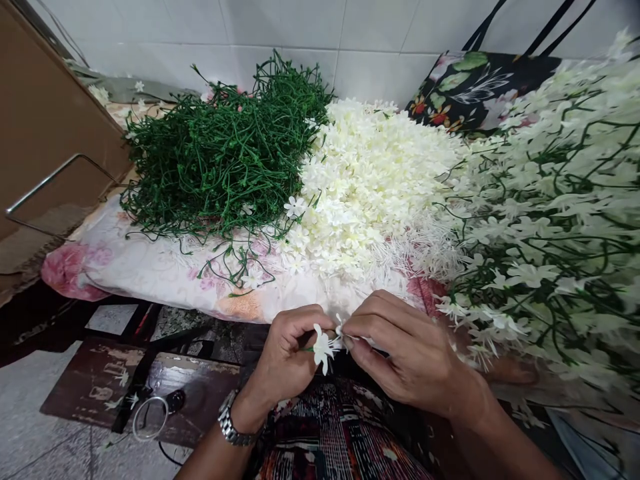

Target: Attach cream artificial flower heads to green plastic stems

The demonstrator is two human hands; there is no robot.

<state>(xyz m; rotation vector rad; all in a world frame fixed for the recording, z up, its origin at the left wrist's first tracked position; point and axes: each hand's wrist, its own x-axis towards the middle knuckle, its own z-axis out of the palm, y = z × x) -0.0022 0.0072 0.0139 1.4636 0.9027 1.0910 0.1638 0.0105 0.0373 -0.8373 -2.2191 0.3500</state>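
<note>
My left hand (295, 350), a metal watch on its wrist, pinches the green stem of an artificial flower. One white blossom (324, 348) of it hangs out beside the thumb. My right hand (400, 347) meets it from the right, thumb and forefinger closed on a small white flower (339, 325) at the left fingertips. Whether that flower sits on the stem is hidden by the fingers. Beyond my hands lie a tangled heap of green plastic stems (225, 147) and a pile of loose white petals (380, 167) with thin white stamens (430, 247).
Assembled white flower sprays (550, 233) are heaped at the right. A floral cloth (150, 267) covers the surface. Behind stand a black floral bag (480, 90) and a tiled wall (280, 27). Cardboard (55, 113) rises at the left; a brown board (200, 387) lies lower left.
</note>
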